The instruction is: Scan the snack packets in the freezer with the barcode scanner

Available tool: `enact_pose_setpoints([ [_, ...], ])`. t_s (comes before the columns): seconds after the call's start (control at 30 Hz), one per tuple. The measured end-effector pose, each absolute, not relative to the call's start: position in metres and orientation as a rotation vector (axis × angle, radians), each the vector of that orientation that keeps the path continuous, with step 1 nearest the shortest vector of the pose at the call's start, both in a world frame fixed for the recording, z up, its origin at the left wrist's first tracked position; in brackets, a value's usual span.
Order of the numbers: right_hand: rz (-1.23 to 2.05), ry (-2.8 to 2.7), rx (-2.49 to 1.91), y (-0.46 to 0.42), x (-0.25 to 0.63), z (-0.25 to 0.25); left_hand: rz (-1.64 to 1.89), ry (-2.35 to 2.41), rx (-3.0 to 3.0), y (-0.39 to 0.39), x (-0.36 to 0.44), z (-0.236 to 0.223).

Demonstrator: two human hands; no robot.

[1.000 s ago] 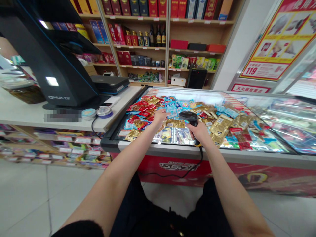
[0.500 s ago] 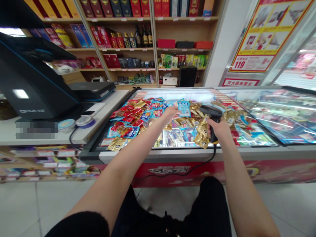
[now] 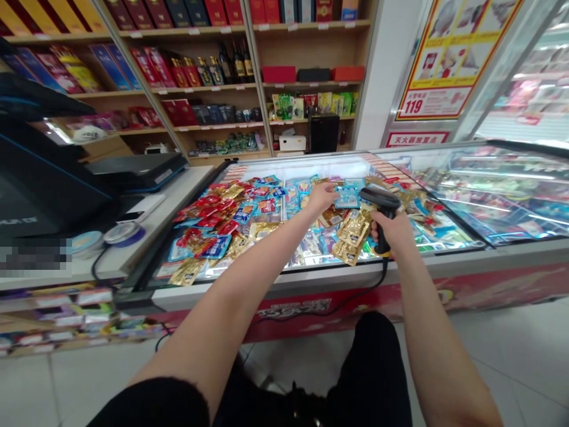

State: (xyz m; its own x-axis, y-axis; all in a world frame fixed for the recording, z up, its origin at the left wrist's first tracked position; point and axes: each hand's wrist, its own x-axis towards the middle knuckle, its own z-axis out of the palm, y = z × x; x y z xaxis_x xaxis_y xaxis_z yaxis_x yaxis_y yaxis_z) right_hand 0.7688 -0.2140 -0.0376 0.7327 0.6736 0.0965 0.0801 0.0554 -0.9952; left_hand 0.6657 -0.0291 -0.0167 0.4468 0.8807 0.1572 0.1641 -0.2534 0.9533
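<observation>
My right hand (image 3: 393,231) is shut around the grip of a black corded barcode scanner (image 3: 382,204), its head tilted toward the left. My left hand (image 3: 322,198) holds a flat light-blue snack packet (image 3: 347,197) by its edge, just beside the scanner head. Gold foil packets (image 3: 353,234) lie against the scanner's lower side. Below both hands, a loose heap of red, blue and gold snack packets (image 3: 208,219) fills a chest freezer (image 3: 311,290).
The scanner's black cable (image 3: 351,302) hangs over the freezer's front. A white counter (image 3: 173,196) at the left carries a black checkout terminal (image 3: 35,196). Shelves of boxed liquor (image 3: 200,71) stand behind, and a glass-topped display freezer (image 3: 498,190) adjoins at the right.
My left hand has lifted the blue packet and brought it rightward to the scanner head. The whole view has swung and tilted, shifting the shelves and freezer leftward in the picture.
</observation>
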Motion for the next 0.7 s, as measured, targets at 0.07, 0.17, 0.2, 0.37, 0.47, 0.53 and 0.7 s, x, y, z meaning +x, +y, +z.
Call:
enact_pose_setpoints([
  [0.07, 0.516, -0.663, -1.470, -0.213, 0.765, -0.036, 0.932, 0.903, 1.681, -0.027, 0.656, -0.018],
  [0.17, 0.511, -0.676, -1.490, -0.210, 0.760, -0.034, 0.975, 0.921, 1.666, -0.022, 0.637, -0.017],
  [0.2, 0.512, -0.682, -1.495, -0.208, 0.758, -0.034, 0.986, 0.931, 1.675, -0.021, 0.630, -0.017],
  [0.37, 0.570, -0.703, -1.469, -0.202, 0.738, -0.030, 0.994, 0.971, 1.802, -0.008, 0.587, -0.017],
  [0.47, 0.603, -0.740, -1.447, -0.198, 0.722, -0.028, 0.948, 1.044, 1.911, 0.000, 0.558, -0.019],
  [0.53, 0.616, -0.767, -1.436, -0.194, 0.711, -0.027, 0.873, 1.131, 2.038, 0.002, 0.538, -0.020],
  [0.7, 0.668, -0.830, -1.475, -0.185, 0.681, -0.027, 0.532, 1.295, 2.414, -0.008, 0.493, -0.021],
])
